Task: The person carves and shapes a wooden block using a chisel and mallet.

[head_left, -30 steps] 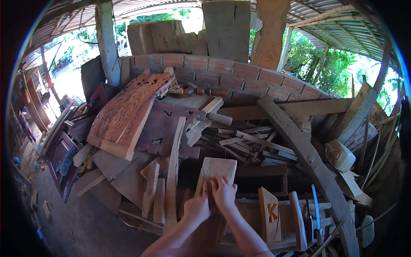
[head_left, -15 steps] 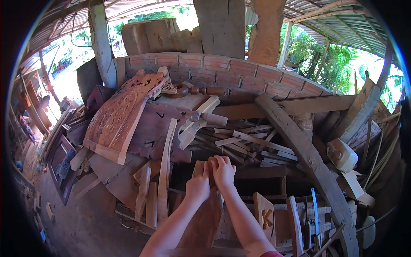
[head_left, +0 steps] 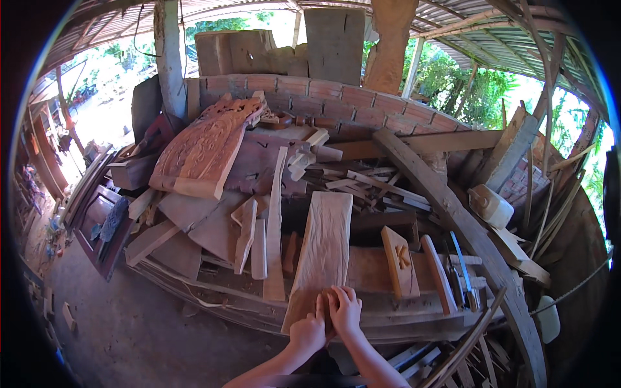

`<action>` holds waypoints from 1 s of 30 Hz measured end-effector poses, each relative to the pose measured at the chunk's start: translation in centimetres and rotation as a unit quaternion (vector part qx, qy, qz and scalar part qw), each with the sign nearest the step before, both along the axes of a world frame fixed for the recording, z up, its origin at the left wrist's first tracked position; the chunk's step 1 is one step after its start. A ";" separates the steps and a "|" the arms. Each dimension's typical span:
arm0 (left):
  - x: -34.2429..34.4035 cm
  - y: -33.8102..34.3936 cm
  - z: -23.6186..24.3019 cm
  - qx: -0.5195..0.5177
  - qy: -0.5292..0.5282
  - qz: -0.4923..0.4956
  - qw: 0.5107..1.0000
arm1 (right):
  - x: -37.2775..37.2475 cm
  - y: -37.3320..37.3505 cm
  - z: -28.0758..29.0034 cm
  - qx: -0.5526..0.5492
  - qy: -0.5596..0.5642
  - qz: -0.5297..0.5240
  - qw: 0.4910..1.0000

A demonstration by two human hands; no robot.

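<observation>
A long pale wooden board [head_left: 320,242] lies lengthwise in front of me, its grain showing on the upper face. At its near end, my left hand [head_left: 308,333] and my right hand [head_left: 345,315] are side by side, both closed around a small brown wooden block [head_left: 327,313]. My fingers cover most of that block, so its exact kind is hidden. The right hand's fingers curl over its top, and the left thumb points forward along its side. The block is down against the board's face.
Left of the board stands a narrow upright plank [head_left: 276,226], with a carved panel [head_left: 200,152] behind. To the right are a wooden piece with a carved mark [head_left: 401,262], a blue-edged saw [head_left: 460,262] and a long heavy beam [head_left: 453,207]. A brick wall [head_left: 323,94] curves behind.
Both hands have come back toward me with the block, from the board's far end to its near end. My view has shifted, and the board's upper face is now uncovered.
</observation>
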State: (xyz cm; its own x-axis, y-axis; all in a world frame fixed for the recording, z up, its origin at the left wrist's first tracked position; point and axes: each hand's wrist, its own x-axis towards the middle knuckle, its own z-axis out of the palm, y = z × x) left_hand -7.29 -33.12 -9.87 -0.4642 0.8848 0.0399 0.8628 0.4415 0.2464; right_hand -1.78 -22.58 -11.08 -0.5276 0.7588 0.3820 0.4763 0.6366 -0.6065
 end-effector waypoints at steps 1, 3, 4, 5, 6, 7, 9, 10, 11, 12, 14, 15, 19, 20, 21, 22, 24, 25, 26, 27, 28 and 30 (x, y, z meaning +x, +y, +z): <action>0.7 -1.3 -0.1 0.011 -0.015 -0.007 1.000 | 1.0 -1.4 -0.2 0.001 -0.002 -0.003 1.000; 1.8 -3.3 -0.3 0.007 -0.001 -0.012 1.000 | 2.4 -3.5 -0.5 -0.002 -0.007 -0.011 1.000; 2.1 -3.9 0.0 0.006 -0.018 -0.017 1.000 | 2.6 -4.0 -0.3 -0.005 -0.008 -0.004 1.000; 2.2 -4.3 0.1 0.005 -0.035 -0.022 0.999 | 2.7 -4.2 -0.2 -0.004 -0.013 -0.005 1.000; 2.3 -4.4 0.0 0.005 -0.037 -0.022 0.999 | 2.9 -4.4 -0.2 -0.010 -0.010 -0.005 1.000; 2.3 -4.2 -0.4 0.016 -0.048 -0.023 0.998 | 3.1 -4.5 -0.2 -0.017 -0.007 -0.004 1.000; 2.1 -3.6 -0.7 0.025 -0.060 -0.024 0.998 | 3.0 -3.7 -0.3 -0.007 -0.002 0.000 1.000; 1.8 -3.1 -0.7 0.033 -0.057 -0.025 0.998 | 2.7 -3.1 -0.3 0.003 0.005 0.003 1.000; 1.4 -2.4 -0.6 0.041 -0.054 -0.026 0.997 | 2.3 -2.3 -0.3 0.000 0.004 0.003 1.000; 0.9 -1.4 -0.4 0.039 -0.055 -0.027 0.997 | 1.8 -1.4 -0.4 0.005 0.010 0.001 1.000; -0.5 1.0 0.1 0.013 -0.044 -0.029 0.999 | 0.4 1.1 -0.2 0.008 0.013 -0.001 1.000; -1.4 2.5 0.4 0.010 -0.046 -0.028 0.998 | -0.6 2.7 0.0 -0.009 0.021 0.002 1.000; -5.8 10.3 1.7 0.028 -0.032 -0.008 0.999 | -5.5 10.6 0.6 -0.022 0.040 0.004 0.999; -7.1 12.5 1.8 0.038 -0.028 -0.007 0.999 | -7.0 13.0 0.7 -0.021 0.056 0.016 0.998; -8.5 14.9 2.2 0.036 -0.029 -0.001 0.999 | -8.5 15.4 0.6 -0.023 0.056 0.021 0.998; -9.7 17.2 2.8 0.021 -0.036 0.006 0.999 | -9.9 17.8 0.7 -0.022 0.049 0.011 0.998; -12.5 21.5 2.8 0.001 -0.042 0.020 0.999 | -12.9 22.0 0.9 -0.023 0.043 -0.002 0.999; -13.7 23.5 2.8 -0.001 -0.040 0.027 0.999 | -14.3 23.8 1.2 -0.023 0.043 -0.004 0.999; -15.0 25.3 3.0 0.001 -0.028 0.029 0.999 | -15.7 25.7 1.3 -0.026 0.043 0.001 0.999; -16.0 27.0 3.2 0.002 -0.018 0.030 0.999 | -17.0 27.6 1.0 -0.017 0.054 -0.003 0.998; -16.9 28.3 3.2 0.001 -0.019 0.033 0.999 | -18.0 28.9 1.0 -0.005 0.067 -0.007 0.998; -18.0 29.9 3.0 0.027 -0.025 0.033 0.999 | -19.1 30.2 0.9 -0.014 0.053 -0.010 0.998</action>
State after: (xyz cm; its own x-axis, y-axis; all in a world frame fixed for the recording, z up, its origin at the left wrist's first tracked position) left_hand -25.31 -3.25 -6.84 -0.5244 0.8493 0.0609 0.8178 0.4825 0.3138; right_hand -20.88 7.65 -10.15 -0.4700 0.7795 0.4141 0.4205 0.6102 -0.6715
